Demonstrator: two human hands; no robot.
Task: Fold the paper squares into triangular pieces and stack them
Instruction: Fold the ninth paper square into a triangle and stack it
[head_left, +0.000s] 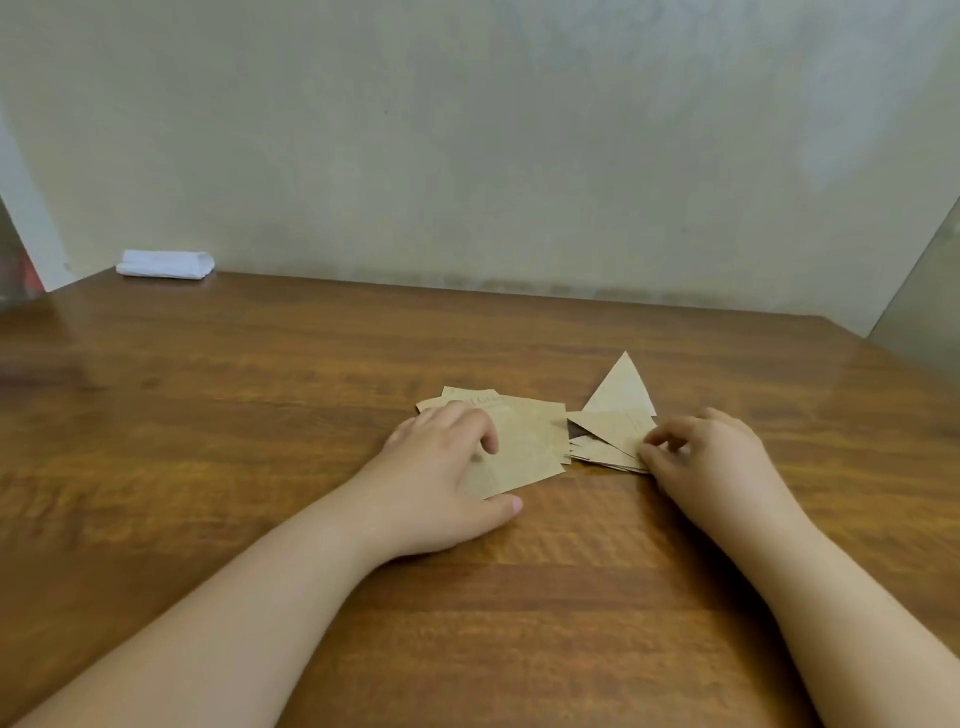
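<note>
Head view, looking forward and down over a brown wood-grain surface (260, 415) set against a pale wall.

Left hand (441, 483): laid on the loose pile of unfolded tan paper squares (530, 441), fingers curled down onto the top sheet, thumb stretched along the near edge of that sheet, tip on the wood. Pressing rather than pinching, as far as can be told; nothing lifted.

Paper squares: overlapping, slightly fanned, near the middle of the surface, corners of lower sheets peeking out at the far left of the pile; faint print on one far sheet, too blurred to read.

Right hand (706, 457): just right of the squares, fingers curled, fingertips (655, 443) touching the right corner of the top folded triangle (613, 428). Whether pinching that corner or only touching it, cannot tell.

Stack of folded triangular pieces (602, 454): just beside the squares on their right, edges almost touching, layers untidy and splayed toward the near side. One more folded triangle (621, 389) at the far side of the stack, point aimed toward the wall, partly overlapped by the top piece.

Far left corner of the surface, well apart from the paper: a folded white cloth (165, 264) against the wall.

Both forearms bare, entering from the bottom edge.
</note>
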